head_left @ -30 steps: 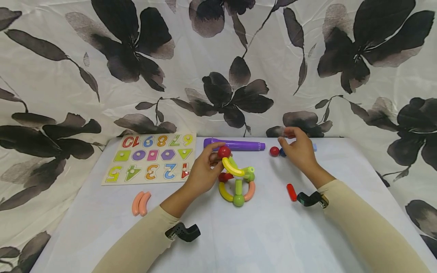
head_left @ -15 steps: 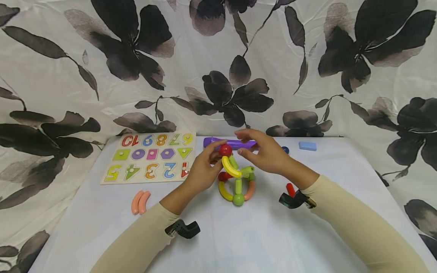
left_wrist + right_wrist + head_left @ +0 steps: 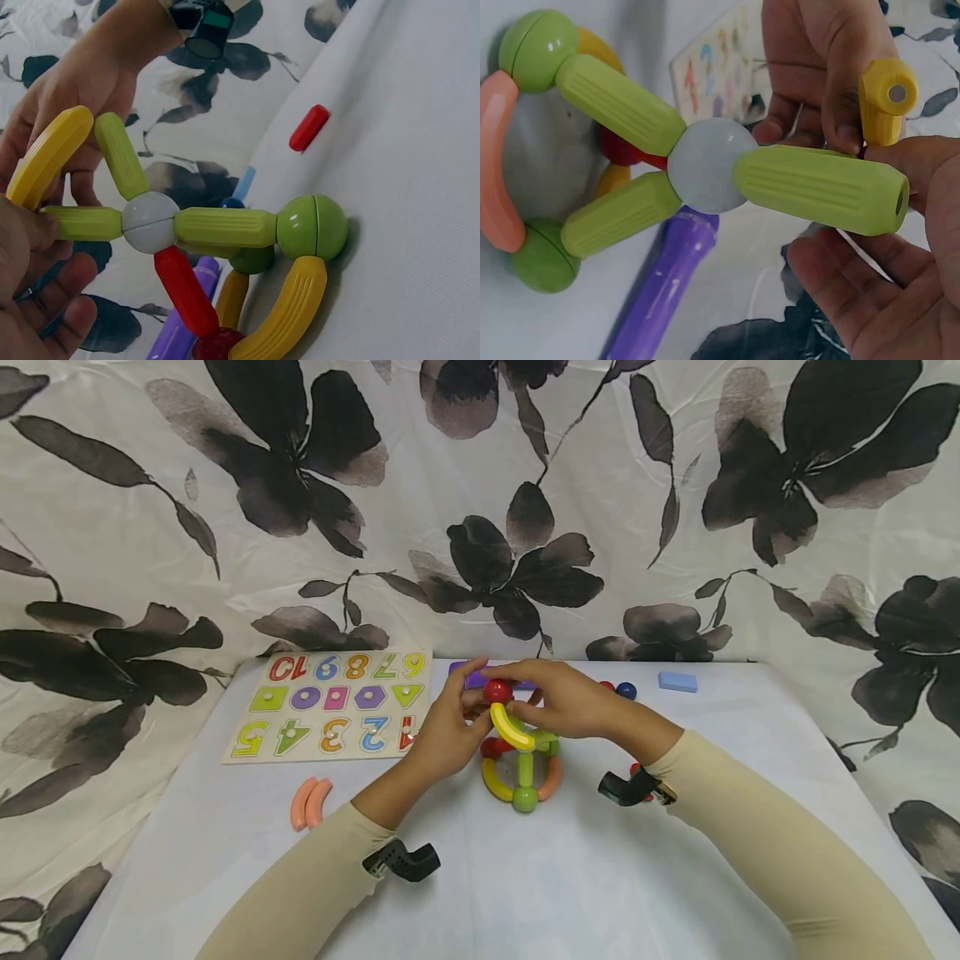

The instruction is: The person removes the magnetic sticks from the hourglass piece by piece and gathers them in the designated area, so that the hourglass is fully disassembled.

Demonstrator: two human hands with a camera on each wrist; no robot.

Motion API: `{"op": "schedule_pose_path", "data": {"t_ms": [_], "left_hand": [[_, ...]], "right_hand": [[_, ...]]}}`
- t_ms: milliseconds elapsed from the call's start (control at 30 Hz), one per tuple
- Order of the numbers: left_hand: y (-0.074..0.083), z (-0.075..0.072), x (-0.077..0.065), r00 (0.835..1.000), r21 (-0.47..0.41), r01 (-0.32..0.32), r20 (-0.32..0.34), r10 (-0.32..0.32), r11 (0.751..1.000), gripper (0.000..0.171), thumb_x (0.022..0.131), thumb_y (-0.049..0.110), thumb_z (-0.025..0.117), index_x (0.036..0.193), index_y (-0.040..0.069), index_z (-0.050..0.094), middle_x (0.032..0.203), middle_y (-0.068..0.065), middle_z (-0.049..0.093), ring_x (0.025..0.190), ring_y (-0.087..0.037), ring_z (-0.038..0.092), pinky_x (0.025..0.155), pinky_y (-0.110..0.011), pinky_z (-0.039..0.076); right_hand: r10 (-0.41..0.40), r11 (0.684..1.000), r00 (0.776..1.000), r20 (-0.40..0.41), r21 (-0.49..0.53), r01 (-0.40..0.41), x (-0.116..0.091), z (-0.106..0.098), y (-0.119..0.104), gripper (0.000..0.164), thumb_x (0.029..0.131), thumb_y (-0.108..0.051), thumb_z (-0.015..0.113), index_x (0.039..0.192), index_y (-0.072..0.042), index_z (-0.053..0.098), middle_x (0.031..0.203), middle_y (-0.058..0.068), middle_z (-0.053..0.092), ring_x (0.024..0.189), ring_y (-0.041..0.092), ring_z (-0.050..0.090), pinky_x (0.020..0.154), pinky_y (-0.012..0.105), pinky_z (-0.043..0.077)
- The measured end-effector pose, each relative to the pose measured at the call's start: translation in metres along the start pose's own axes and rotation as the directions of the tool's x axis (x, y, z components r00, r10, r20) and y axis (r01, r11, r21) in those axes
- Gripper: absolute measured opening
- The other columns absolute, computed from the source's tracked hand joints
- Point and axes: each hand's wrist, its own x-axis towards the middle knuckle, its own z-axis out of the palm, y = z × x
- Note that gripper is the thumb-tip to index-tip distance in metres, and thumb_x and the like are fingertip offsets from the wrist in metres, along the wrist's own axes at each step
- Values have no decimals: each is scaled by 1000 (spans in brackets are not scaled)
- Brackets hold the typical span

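Note:
A frame of magnetic building sticks and balls [image 3: 525,772] stands on the table: green balls, green sticks, curved yellow and pink sticks, and a grey ball [image 3: 711,165] in its middle. At its top sits a red ball [image 3: 498,692], from which a curved yellow stick [image 3: 512,727] slants toward me with its lower end free. My left hand [image 3: 446,731] holds the red ball from the left, its thumb by the upright green stick [image 3: 86,223]. From the right, my right hand [image 3: 573,697] curls its fingers and thumb round the same ball. Hands hide the ball in both wrist views.
A number puzzle board [image 3: 330,708] lies back left, with two curved pink sticks [image 3: 309,803] before it. Behind the hands is a purple tube [image 3: 656,292]. At right lie a blue ball [image 3: 626,691], a partly hidden red ball, a blue block [image 3: 677,682] and a red stick [image 3: 309,127].
My right hand has come left from beside the loose balls to the top of the frame, closing in round the red ball. My left hand has stayed at that ball.

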Motion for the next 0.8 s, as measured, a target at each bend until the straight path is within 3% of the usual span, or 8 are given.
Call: {"op": "schedule_pose_path", "data": {"t_ms": [300,567,700,800], "left_hand": [[1,0,1,1000,21,19,22,-19,1000,70,98,2,67,156,18,32,118,-3,72,100,-19,66,92,-37,56],[4,1,-5,999,36,-10,41,9,999,67,97,5,67,155,16,34,131,-4,64,104,-17,64,88,-37,58],[6,1,-9,998,111,-55,45,51,992,69,96,5,70,154,14,35,135,-3,58,103,-13,63,88,-33,57],[9,0,-12,994,211,-102,49,94,972,72,94,6,73,155,12,36,137,-5,53,104,-13,62,91,-33,55]], "right_hand": [[37,999,999,-32,9,-36,-2,-2,2,52,94,-15,75,144,-13,59,130,4,67,112,24,64,85,34,57],[76,997,992,-97,14,-75,-8,-2,6,50,94,-16,77,141,-15,60,122,2,69,104,19,65,77,31,57],[94,995,988,-122,35,-90,-10,-1,7,49,94,-17,77,140,-15,61,120,3,70,103,19,65,74,31,58],[110,994,984,-136,40,-106,-11,0,9,49,94,-18,77,141,-14,61,121,4,69,103,21,66,72,31,58]]}}
